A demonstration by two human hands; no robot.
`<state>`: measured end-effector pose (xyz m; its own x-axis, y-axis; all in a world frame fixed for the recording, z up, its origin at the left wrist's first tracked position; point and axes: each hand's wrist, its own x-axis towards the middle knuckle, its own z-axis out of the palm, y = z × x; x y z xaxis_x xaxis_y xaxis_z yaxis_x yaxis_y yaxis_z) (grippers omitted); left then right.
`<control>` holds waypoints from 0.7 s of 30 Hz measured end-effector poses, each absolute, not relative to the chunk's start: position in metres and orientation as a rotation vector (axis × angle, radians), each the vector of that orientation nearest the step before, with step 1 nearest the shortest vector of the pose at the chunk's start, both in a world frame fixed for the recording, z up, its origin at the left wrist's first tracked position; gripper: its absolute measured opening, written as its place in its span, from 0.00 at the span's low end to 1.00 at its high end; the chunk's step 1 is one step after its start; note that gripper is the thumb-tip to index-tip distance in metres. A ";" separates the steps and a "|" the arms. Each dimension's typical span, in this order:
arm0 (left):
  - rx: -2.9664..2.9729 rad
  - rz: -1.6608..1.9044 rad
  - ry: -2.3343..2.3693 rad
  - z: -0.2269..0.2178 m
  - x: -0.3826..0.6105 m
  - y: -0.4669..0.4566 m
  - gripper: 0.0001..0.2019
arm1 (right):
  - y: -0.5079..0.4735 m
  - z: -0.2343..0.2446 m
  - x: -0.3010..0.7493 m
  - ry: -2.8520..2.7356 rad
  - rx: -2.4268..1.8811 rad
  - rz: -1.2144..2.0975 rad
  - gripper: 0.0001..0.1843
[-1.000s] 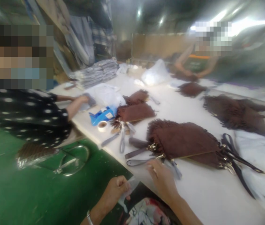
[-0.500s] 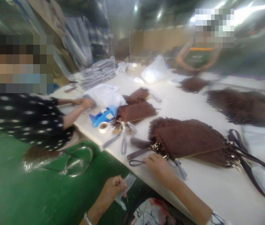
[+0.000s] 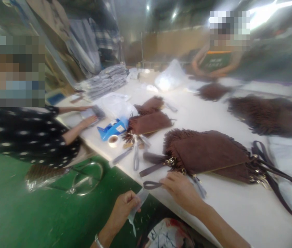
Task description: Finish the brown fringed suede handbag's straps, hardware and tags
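My left hand (image 3: 124, 209) is pinched on a thin translucent plastic sleeve (image 3: 142, 195), just off the table's near edge. One end of the sleeve points at the strap and a torn-looking tail hangs below the fingers. My right hand (image 3: 180, 191) rests at the table edge with its fingers closed on a dark wrist strap (image 3: 152, 185), whose looped end sticks out to the left. The strap runs towards a stack of brown fringed suede pouches (image 3: 210, 150); the hand hides where it joins. More straps (image 3: 152, 169) with gold clasps (image 3: 171, 161) lie beside it.
Smaller brown pouches (image 3: 151, 122), a blue tape dispenser (image 3: 113, 129) and a tape roll (image 3: 113, 141) lie further left. A co-worker in a dotted top (image 3: 24, 134) handles a grey packet (image 3: 92, 113); another person (image 3: 215, 63) stands across the table. A wire-framed stool (image 3: 87, 179) is on the green floor.
My left hand has shifted slightly up, bringing the plastic sleeve close to the strap's loop. The strap has swung a little down and right with my right hand. The co-worker's hands have moved left.
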<state>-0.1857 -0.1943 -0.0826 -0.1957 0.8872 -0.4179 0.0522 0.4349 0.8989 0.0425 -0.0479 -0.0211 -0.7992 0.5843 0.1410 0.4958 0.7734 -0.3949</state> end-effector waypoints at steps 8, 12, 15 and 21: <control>0.771 0.978 1.592 -0.075 -0.184 -0.195 0.20 | -0.048 -0.016 0.045 -2.792 -0.802 0.505 0.09; 0.811 0.977 1.610 -0.075 -0.185 -0.194 0.20 | -0.047 -0.012 0.046 -2.827 -0.763 0.516 0.09; 0.844 0.965 1.630 -0.079 -0.186 -0.196 0.19 | -0.046 -0.013 0.046 -2.836 -0.752 0.500 0.09; 0.874 0.964 1.661 -0.085 -0.187 -0.199 0.17 | -0.045 -0.021 0.048 -2.742 -0.807 0.506 0.11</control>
